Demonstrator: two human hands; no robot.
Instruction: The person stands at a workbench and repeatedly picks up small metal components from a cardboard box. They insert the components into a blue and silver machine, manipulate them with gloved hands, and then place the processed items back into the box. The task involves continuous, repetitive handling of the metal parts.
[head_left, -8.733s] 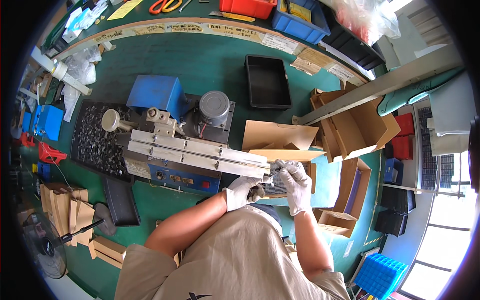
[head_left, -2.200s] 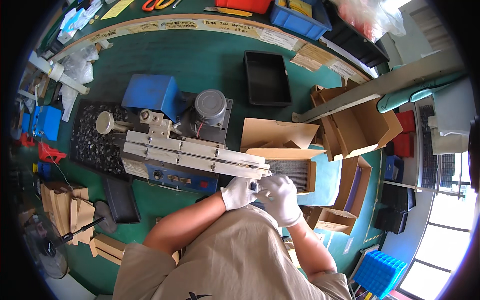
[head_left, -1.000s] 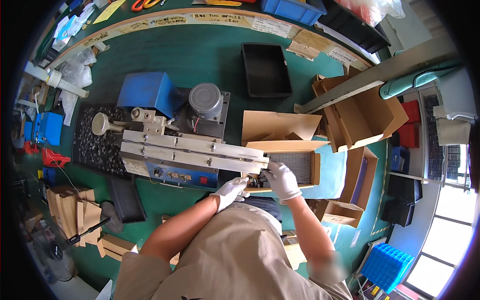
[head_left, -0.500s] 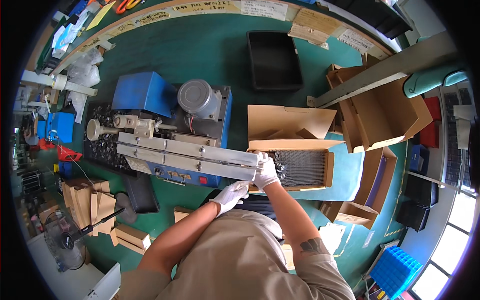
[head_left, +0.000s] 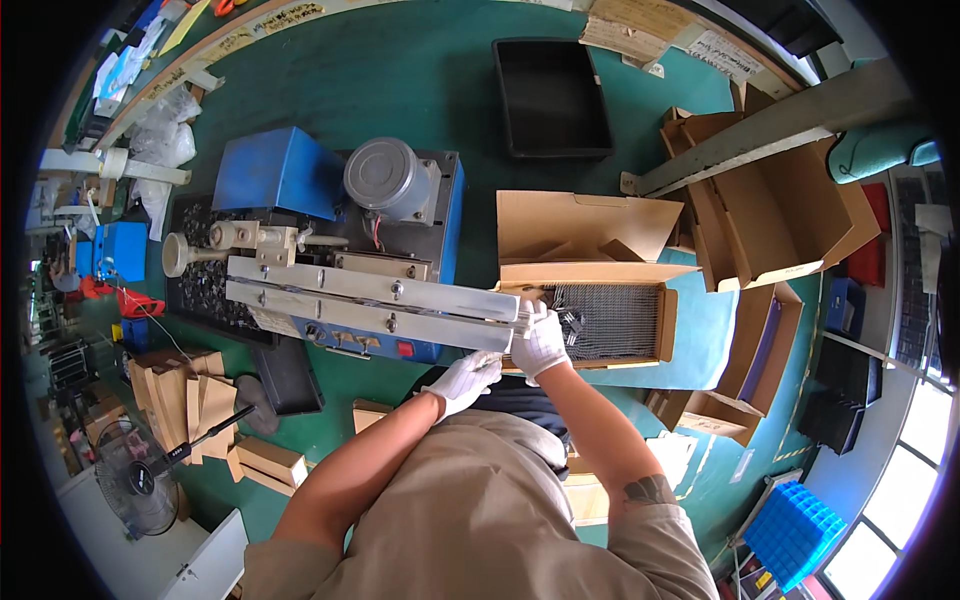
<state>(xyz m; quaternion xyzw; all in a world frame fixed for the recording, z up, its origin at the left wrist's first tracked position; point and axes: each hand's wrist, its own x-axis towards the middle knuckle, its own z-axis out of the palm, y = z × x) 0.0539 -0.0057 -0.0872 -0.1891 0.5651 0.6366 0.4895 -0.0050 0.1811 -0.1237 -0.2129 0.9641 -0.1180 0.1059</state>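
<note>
My right hand point(head_left: 540, 343), in a white glove, is at the right end of the long metal rails point(head_left: 375, 302) of a blue machine point(head_left: 452, 225). Its fingers are closed at the rail end; what they pinch is too small to make out. Just left of it and nearer to me, my left hand point(head_left: 466, 382), also gloved, has its fingers drawn together beside the rail's near edge. Whatever they hold is hidden. Close to my right hand, a cardboard box point(head_left: 667, 322) holds dense rows of small dark metal parts point(head_left: 615, 318), with several loose bright pieces point(head_left: 572, 330) at its left end.
A round motor point(head_left: 381, 175) and a blue cover point(head_left: 275, 172) top the machine. Small dark pieces fill a tray point(head_left: 190, 290) at its left. Behind stands a black tray point(head_left: 553, 100). Cardboard boxes point(head_left: 770, 220) and a slanting metal post point(head_left: 770, 135) are at right; a fan point(head_left: 140, 485) is lower left.
The whole view has shifted slightly. Both hands stay by the right end of the rails, with only small changes in finger pose.
</note>
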